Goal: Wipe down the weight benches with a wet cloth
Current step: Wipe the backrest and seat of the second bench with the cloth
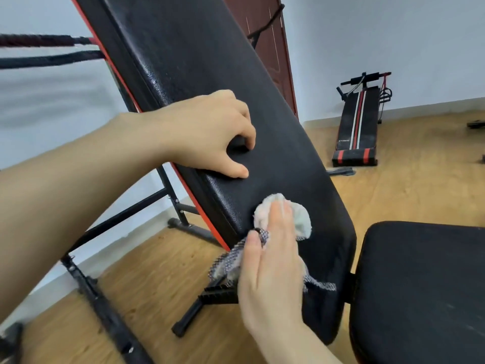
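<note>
Pale wooden floor [409, 185] and a white wall [393, 35] fill the room, and a brown door [265, 48] stands at 12 o'clock behind the weight bench before us. We look along its black backrest pad [210, 61], which slopes steeply from 11 o'clock down to 5 o'clock and has a red strip along its left edge. The black seat pad [425, 285] lies just beside the backrest's lower end at 4 o'clock. The cloth [299, 219] sits on the lower part of the backrest, near the middle of our view. It is a pale bunch with a checked edge trailing out to 7 o'clock and to 4 o'clock. Our right hand [273, 271] comes in from 6 o'clock and lies on top of the cloth. Its fingers are straight and close together, pressing the cloth flat against the pad, and its thumb lies along the checked edge. Our left hand [210, 135] reaches in from 9 o'clock and rests on the backrest's left edge, above the cloth. Its fingers are curled under with their tips on the pad, its thumb lies flat on the leather, and it holds nothing. A black metal frame [105, 311] stands on the floor at 7 o'clock. A second bench [358, 122], black with red and white stripes, sits well apart by the wall at 2 o'clock. Two thick ropes [39, 40] cross at 10 o'clock.
</note>
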